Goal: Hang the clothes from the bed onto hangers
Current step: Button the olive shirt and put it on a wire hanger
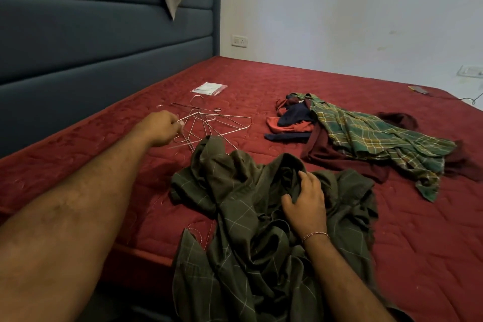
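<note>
1. Writing: no brand, label or text is legible on any item in view.
2. Left hand [160,127]: arm extended forward over the bed [261,73]. The fingers are curled and pinch the wire of one of the metal hangers [209,123], at the left side of the pile.
3. Right hand [304,200]: palm down on the olive checked shirt [235,217], fingers bent into the cloth and gripping a fold. A thin thread bracelet [315,236] circles the wrist.
4. Olive checked shirt: crumpled on the near part of the bed, with its lower portion hanging over the near edge. Its upper fold touches the near end of the hanger pile.
5. Metal hangers: several thin wire units lying tangled flat on the red quilted mattress, near the dark blue headboard [104,47].
6. Remaining clothes: a green plaid shirt [379,138] lies over a maroon garment [339,159], beside navy and orange-red items [290,123], to the right of the hangers.
7. A clear plastic packet [209,88] lies just beyond the hangers.
</note>
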